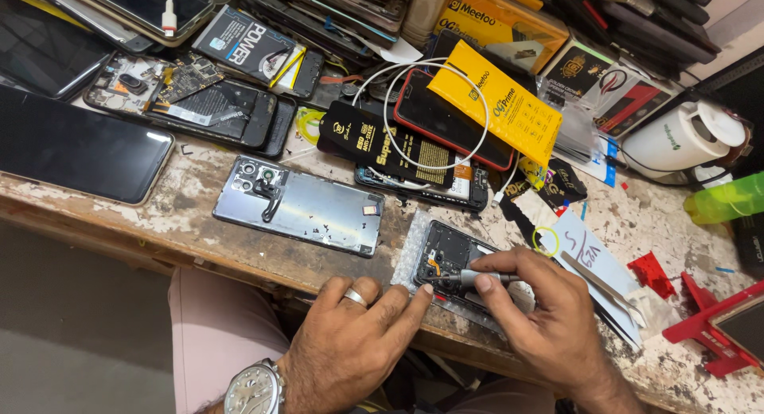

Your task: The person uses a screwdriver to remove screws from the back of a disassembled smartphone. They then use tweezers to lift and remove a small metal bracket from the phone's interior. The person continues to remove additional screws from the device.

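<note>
An opened black phone (455, 251), its insides showing, lies on a bubble-wrap sheet (407, 255) near the bench's front edge. My right hand (549, 310) grips a small grey screwdriver (469, 279) with its tip pointing left into the phone. My left hand (350, 334), wearing a ring and a wristwatch, rests flat on the bench edge with a fingertip against the phone's near left corner. A silver phone back cover (298, 207), with small screws scattered on it, lies to the left of the opened phone.
A worn bench (199, 223) carries a large dark phone (76, 147), an opened phone with battery (199, 103), black and yellow packages (497, 99), a white cable (398, 119), metal tweezers (597, 283), red plastic pieces (700, 322), a white container (676, 139) and a green bottle (728, 199).
</note>
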